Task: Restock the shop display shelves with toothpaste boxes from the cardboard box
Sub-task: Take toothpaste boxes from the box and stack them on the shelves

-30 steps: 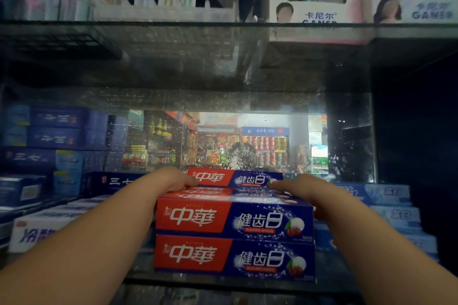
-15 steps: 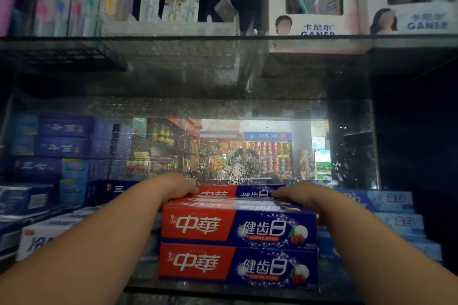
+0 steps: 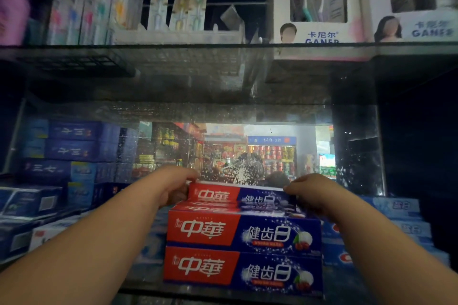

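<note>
Red-and-blue toothpaste boxes stand stacked at the front of the glass shelf, two high. Behind and above them one more red-and-blue toothpaste box is raised at the back of the stack. My left hand grips its left end and my right hand grips its right end, fingers curled over the top edge. Further boxes lie flat under it on the stack. The cardboard box is out of view.
Dark blue boxes are piled at the left, pale blue toothpaste boxes at the right. A mirror back wall reflects the shop. The upper glass shelf carries toothbrush packs and white display cartons.
Both hands have lifted the rear box from lying flat on the stack so that its front face now shows. The view has tilted slightly upward.
</note>
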`<state>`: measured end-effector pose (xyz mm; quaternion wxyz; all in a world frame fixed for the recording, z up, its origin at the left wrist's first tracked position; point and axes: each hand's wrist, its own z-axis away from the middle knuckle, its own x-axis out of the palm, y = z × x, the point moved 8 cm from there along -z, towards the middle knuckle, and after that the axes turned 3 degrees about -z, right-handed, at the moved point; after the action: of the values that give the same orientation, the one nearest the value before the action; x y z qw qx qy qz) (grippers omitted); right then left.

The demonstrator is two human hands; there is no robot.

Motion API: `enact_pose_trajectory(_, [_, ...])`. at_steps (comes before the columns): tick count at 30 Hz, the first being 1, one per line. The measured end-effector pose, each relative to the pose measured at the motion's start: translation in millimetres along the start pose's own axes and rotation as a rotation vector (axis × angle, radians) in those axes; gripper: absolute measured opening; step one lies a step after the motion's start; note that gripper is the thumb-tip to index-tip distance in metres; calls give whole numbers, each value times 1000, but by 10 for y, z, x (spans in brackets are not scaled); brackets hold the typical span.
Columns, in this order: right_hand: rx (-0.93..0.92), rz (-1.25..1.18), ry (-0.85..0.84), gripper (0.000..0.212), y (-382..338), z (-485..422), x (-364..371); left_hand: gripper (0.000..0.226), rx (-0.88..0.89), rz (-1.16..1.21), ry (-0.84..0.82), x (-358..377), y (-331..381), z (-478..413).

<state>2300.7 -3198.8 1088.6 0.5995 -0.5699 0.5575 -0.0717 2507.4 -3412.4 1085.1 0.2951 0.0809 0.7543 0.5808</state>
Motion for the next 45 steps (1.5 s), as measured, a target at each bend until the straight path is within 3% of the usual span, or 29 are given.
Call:
enact_pose_trajectory(3, [-78, -97, 61, 17, -73, 44, -47, 31, 109, 49, 39, -13, 115, 4])
enact_pose_trajectory(7, [-156, -105, 204, 27, -117, 71, -179, 33, 218, 156, 101, -39, 228, 48])
enact_pose_trajectory(9, [-172, -116, 242, 35, -130, 80, -218, 30, 201, 201, 114, -36, 214, 46])
enact_pose_trajectory(14, [-171, -148, 177, 31, -95, 42, -129, 16, 161, 242, 129, -23, 146, 23])
enact_pose_trajectory(18, [-169, -264, 238, 29, -25, -85, -115, 15, 121, 276, 77, 45, 86, -7])
enact_pose_trajectory(23, [-94, -439, 151, 23, -55, -273, 14, 26, 89, 304, -40, 153, 72, -106])
enact_pose_trajectory(26, [-139, -508, 141, 17, -63, -348, 19, 31, 83, 292, -29, 123, 63, -172])
enact_pose_trajectory(33, [-266, -891, -141, 23, -206, -300, 24, 30, 164, 211, 38, -12, 103, -165])
enact_pose_trajectory(38, [-203, -768, -156, 52, -114, -304, 74, 29, 254, 400, 41, -42, 218, -98])
enact_pose_trajectory(41, [-202, -638, -151, 50, -152, -273, 149, 34, 288, 401, 50, -45, 248, -115])
enact_pose_trajectory(45, [-193, -525, -98, 43, -98, -299, 184, 25, 134, 4, -68, 103, 7, -197])
